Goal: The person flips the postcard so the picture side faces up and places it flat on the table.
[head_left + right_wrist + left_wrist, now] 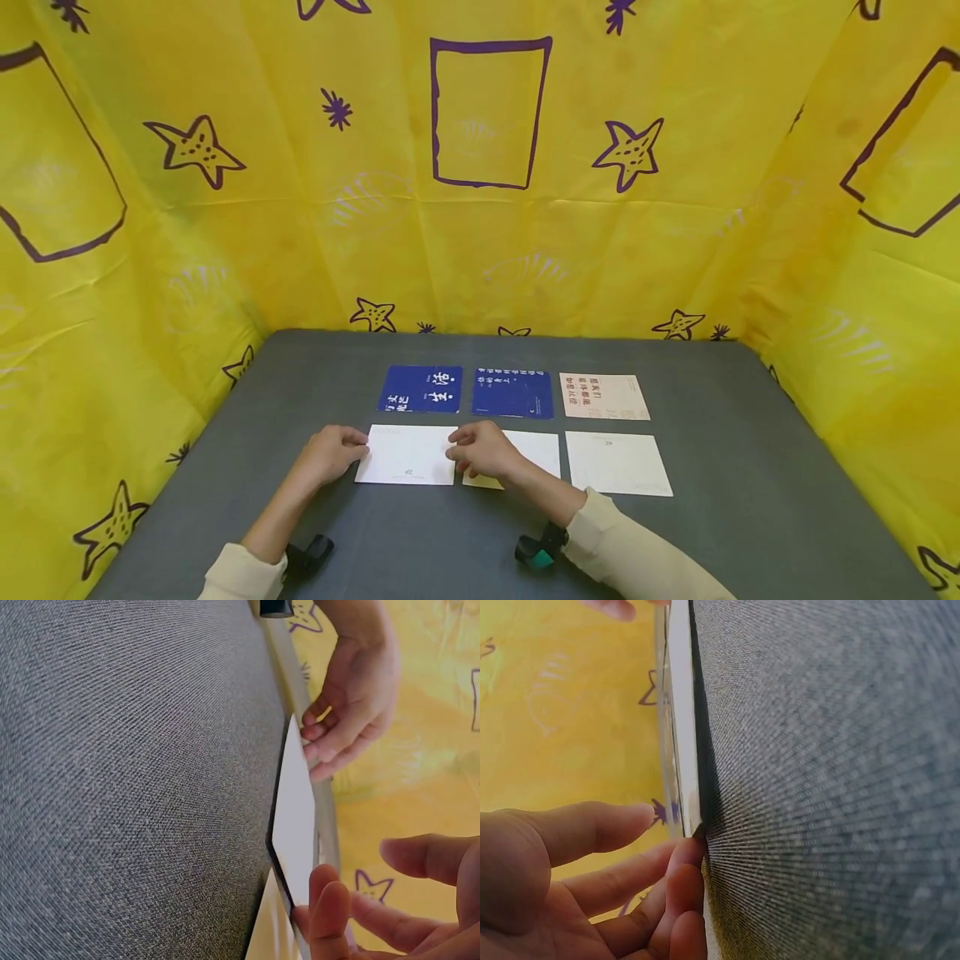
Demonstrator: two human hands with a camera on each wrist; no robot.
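Note:
A white card [408,457] lies at the left of the front row, between my two hands. My left hand [333,454] touches its left edge; in the left wrist view the fingertips [692,851] meet the card's end, while the thumb [622,823] stands apart. At the right edge of the same card is my right hand [486,451]. Its fingers touch the edge in the right wrist view, with the thumb [420,855] held away. The right hand partly hides a second white card [538,448].
A third white card [618,468] lies at the right of the front row. Behind are two blue cards [417,393] [513,398] with white writing and a pale pink card [615,398] with red-brown writing. Yellow patterned cloth [487,250] surrounds the grey table [420,550].

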